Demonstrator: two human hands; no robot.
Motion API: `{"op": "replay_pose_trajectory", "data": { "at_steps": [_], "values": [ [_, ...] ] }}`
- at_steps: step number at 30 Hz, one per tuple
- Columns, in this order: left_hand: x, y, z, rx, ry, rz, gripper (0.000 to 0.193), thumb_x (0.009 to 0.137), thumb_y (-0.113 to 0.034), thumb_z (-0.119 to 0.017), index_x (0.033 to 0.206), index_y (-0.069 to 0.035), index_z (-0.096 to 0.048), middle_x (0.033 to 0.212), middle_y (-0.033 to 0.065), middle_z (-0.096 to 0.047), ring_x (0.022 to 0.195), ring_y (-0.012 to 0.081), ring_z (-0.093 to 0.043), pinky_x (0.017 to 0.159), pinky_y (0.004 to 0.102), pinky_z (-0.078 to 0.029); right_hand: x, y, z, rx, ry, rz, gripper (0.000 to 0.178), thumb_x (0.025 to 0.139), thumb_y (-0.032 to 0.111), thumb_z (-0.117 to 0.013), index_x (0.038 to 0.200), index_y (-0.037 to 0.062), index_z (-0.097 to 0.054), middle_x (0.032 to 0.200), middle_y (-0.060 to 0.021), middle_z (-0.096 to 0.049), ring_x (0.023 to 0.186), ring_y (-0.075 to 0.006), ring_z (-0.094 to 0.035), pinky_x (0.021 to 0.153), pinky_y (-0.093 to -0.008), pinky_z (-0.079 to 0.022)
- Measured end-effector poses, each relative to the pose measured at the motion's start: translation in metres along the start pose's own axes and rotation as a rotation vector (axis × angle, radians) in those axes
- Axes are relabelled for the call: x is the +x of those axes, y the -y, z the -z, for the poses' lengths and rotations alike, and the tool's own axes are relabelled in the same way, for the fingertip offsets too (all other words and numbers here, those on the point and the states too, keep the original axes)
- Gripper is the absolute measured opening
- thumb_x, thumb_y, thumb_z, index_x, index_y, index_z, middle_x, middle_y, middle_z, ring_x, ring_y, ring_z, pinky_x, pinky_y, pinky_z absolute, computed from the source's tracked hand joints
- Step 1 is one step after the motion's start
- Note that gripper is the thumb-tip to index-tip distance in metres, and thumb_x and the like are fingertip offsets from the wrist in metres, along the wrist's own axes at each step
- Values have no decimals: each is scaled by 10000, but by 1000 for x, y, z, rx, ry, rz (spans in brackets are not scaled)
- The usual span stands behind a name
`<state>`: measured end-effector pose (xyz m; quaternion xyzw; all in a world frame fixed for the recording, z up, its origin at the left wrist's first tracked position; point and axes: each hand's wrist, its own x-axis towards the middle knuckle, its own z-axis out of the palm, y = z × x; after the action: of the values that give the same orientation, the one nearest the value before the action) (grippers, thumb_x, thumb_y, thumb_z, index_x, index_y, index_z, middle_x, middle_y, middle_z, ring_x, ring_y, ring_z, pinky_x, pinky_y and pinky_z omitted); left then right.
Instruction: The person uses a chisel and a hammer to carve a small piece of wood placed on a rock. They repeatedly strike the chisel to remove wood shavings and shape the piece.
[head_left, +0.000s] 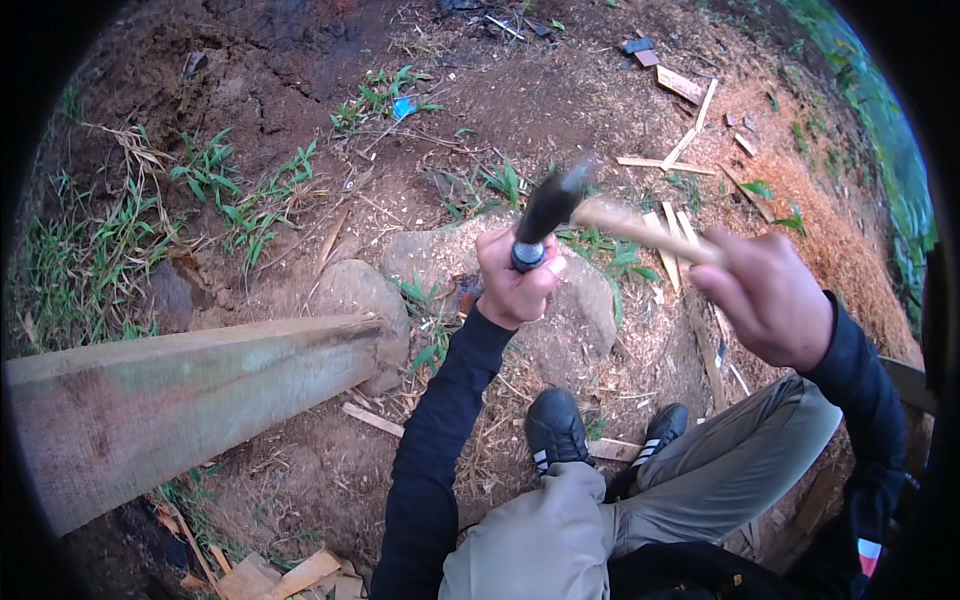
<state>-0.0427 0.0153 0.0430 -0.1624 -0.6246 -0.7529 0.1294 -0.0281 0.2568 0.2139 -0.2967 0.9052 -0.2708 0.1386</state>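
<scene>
Plainly, left grip (512,283) wrapped round dark piece (528,256), right grip (772,298) round wooden handle (645,231).

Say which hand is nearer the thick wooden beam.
Left. The left hand is right of the wooden beam, apart from it; the right hand is farther right.

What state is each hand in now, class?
Left hand: closed around a round-ended tool, kind unclear.
Right hand: closed, holding a wooden-handled hammer.
</scene>
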Motion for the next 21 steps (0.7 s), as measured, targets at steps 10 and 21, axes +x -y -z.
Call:
{"op": "replay_pose_trajectory", "data": {
  "at_steps": [10, 21],
  "values": [
    [1, 13, 4, -61, 92, -6, 113, 654, -91, -604, 635, -26, -514, 583, 46, -525, 507, 138, -512, 495, 278, -387, 6, 1, 4, -30, -59, -22, 416, 1022, 352, -488, 818, 6, -595, 475, -90, -432, 388, -247, -477, 426, -385, -386],
    [2, 13, 1, 22, 145, -4, 164, 698, -63, -581, 652, -18, -430, 596, 20, -417, 464, 104, -406, 442, 257, -323, 2, 5, 8, 118, -339, 26, 424, 1020, 344, -493, 775, 12, -591, 476, -117, -436, 398, -277, -505, 444, -421, -399]
  ]
}}
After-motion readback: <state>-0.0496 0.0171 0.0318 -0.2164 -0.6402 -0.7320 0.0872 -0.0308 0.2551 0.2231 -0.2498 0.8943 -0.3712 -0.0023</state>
